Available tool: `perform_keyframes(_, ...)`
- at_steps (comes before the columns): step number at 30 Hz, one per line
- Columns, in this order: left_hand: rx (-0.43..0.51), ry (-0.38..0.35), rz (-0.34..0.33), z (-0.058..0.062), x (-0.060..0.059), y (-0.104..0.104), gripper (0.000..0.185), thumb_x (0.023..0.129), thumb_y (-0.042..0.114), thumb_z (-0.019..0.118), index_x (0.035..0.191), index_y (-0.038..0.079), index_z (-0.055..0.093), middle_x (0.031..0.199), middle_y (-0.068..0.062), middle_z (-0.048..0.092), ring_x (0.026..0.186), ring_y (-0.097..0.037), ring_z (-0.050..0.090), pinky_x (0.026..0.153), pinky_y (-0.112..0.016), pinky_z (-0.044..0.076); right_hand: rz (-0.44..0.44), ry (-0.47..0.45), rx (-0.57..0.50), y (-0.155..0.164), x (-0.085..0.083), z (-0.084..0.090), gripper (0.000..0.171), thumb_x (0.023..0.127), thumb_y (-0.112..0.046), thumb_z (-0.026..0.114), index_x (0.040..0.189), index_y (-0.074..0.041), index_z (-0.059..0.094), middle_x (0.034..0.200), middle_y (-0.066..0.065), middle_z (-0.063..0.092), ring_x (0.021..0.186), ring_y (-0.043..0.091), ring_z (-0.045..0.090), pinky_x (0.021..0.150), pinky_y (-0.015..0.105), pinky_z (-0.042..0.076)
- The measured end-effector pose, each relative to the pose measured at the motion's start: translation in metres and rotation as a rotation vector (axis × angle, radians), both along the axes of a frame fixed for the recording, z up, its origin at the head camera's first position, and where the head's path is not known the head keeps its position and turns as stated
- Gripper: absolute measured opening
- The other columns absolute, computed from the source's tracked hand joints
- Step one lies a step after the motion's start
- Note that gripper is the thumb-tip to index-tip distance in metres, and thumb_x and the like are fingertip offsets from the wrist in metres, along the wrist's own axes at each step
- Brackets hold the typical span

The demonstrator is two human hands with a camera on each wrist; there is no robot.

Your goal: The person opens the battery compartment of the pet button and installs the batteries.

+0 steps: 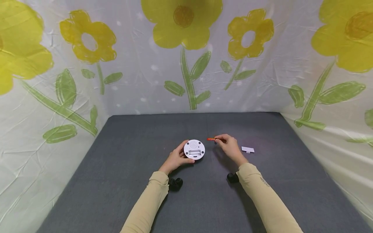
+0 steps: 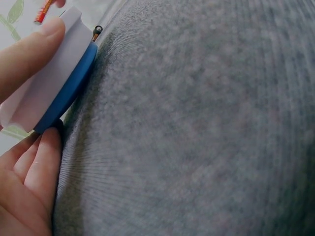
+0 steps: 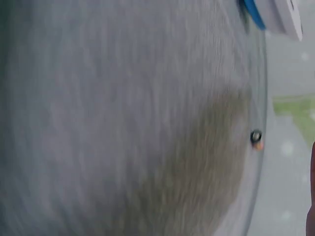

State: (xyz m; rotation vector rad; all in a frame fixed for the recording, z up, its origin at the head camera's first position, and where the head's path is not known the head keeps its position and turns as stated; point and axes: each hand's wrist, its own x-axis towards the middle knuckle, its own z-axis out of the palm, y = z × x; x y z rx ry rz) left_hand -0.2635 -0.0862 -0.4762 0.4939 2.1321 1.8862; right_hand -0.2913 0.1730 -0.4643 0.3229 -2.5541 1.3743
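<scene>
A round white device (image 1: 193,145) with a blue underside layer (image 2: 74,91) is gripped at its left edge by my left hand (image 1: 175,158), thumb on the near rim. Its face shows a speaker grille, small dark feet and an uncovered battery compartment (image 1: 194,152) with bare metal inside. To the right, my right hand (image 1: 229,148) pinches a red-orange battery (image 1: 210,139) between thumb and fingers, apart from the device. A second battery (image 2: 97,33) lies on the table beyond the device, near the right hand. The right wrist view is blurred.
A small white battery cover (image 1: 247,149) with a tab lies right of the right hand on the dark grey table (image 1: 140,136). Black wrist cameras (image 1: 175,183) hang under both sleeves. A white curtain with yellow flowers (image 1: 183,16) stands behind the table and at its sides.
</scene>
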Motion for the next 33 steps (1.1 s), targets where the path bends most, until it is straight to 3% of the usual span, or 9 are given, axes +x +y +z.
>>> perform_keyframes(10,-0.022,0.008,0.002,0.003,0.000,0.000,0.094,0.071,0.000,0.079,0.147,0.009,0.025,0.145,-0.017,0.031,0.124,-0.025,0.042,0.095,-0.034,0.040,0.166,0.096,0.003,-0.025,0.009,-0.001,0.010,0.085,-0.006,0.068,0.094,-0.003,0.070,0.090,0.004,0.064,0.080,0.017,0.058,0.070,0.031,0.049)
perform_keyframes(20,-0.035,0.009,-0.001,0.005,0.002,0.000,0.092,0.073,0.000,0.078,0.147,0.009,0.024,0.145,-0.017,0.029,0.126,-0.026,0.039,0.097,-0.039,0.038,0.276,0.217,0.049,-0.040,0.013,-0.008,0.009,0.081,0.003,0.069,0.089,0.001,0.070,0.090,0.009,0.064,0.085,0.021,0.059,0.073,0.034,0.051)
perform_keyframes(33,-0.040,0.011,-0.001,0.003,0.002,0.000,0.092,0.074,0.002,0.078,0.147,0.011,0.023,0.145,-0.016,0.030,0.125,-0.024,0.040,0.096,-0.035,0.040,0.286,0.160,0.109,-0.049,0.012,-0.009,0.007,0.080,-0.001,0.071,0.086,-0.003,0.070,0.092,0.006,0.061,0.091,0.021,0.056,0.078,0.036,0.049)
